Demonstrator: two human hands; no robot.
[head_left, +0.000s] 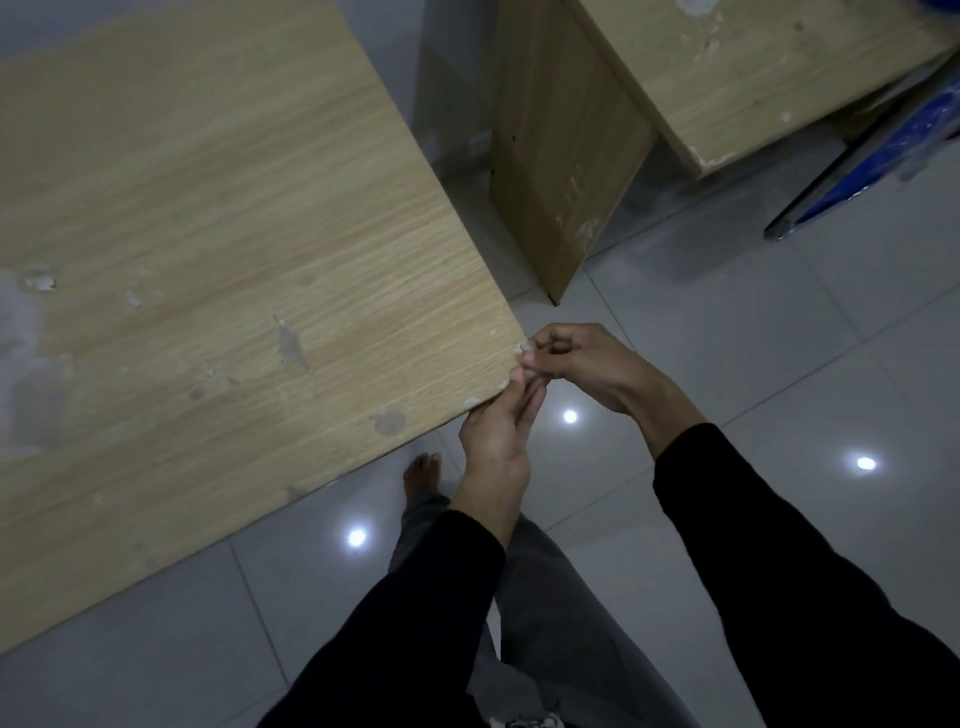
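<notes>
Bench corner (511, 364), chipped and pale along its laminate edge, pinched from two sides at the point nearest the body. Right hand (582, 364) just beyond and to the right of it, fingers curled, tips closed on the corner's upper edge. Left hand (496, 436) directly below, fingers reaching up, tips pressed together at the same spot. Touched by both hands alike, so neither nearer; any flake or strip between the fingertips too small to make out. Wood-grain bench (234, 234) spreading left and forward from the hands, one edge running up and away, the other slanting down to the left. Probably a picking or peeling job at the worn edge, with any pull best sent right and back toward the body, off the board rather than across it. Farther out: black sleeves (779, 571), a bare foot (422, 470) on the grey tiled floor (727, 338) below the near edge, a second bench (753, 78) with its side panel (561, 156) well apart at top right, and something blue (872, 156) at the right margin.
</notes>
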